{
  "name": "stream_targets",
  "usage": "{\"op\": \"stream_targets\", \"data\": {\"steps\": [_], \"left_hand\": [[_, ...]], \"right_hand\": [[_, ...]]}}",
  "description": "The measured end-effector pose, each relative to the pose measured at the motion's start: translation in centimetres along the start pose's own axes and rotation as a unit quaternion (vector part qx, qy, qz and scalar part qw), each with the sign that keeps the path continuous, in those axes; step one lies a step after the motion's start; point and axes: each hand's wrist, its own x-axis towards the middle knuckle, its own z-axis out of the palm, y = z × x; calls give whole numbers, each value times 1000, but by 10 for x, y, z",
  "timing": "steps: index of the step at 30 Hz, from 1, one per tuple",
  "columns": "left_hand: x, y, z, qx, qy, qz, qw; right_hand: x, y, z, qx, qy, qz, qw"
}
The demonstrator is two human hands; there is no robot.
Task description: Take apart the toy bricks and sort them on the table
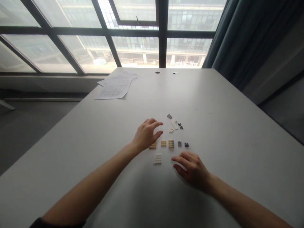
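Observation:
My left hand [147,133] hovers over the row of toy bricks, thumb and forefinger apart and nothing between them. It partly covers a tan-and-brown brick [153,145] at the row's left end. Rightward in the row lie a tan brick [163,143], a tan brick with a grey side [171,144], a dark grey brick [179,143] and a small black brick [186,144]. A white studded brick [158,158] sits nearer to me. My right hand [190,166] is to the right of that white brick, fingers apart and holding nothing.
Beyond the row are a grey studded plate [169,116], a flat white piece [174,123], a small white piece [171,130] and small black pieces [180,126]. Printed papers [115,87] lie at the table's far left. Two round holes [157,72] are near the far edge.

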Motion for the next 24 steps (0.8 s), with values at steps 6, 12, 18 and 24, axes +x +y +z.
{"op": "stream_targets", "data": {"steps": [6,12,18,24], "left_hand": [[79,-19,40,102,-109,-31,988],[95,-27,56,112,-144,-12,983],[84,-41,40,107,-154,-34,982],[80,-62,23,58,-192,-83,976]], "right_hand": [[6,-2,0,3,11,-2,1000],[7,1,0,12,1,-1,1000],[9,-2,0,33,2,1,999],[9,-1,-1,37,-16,12,999]]}}
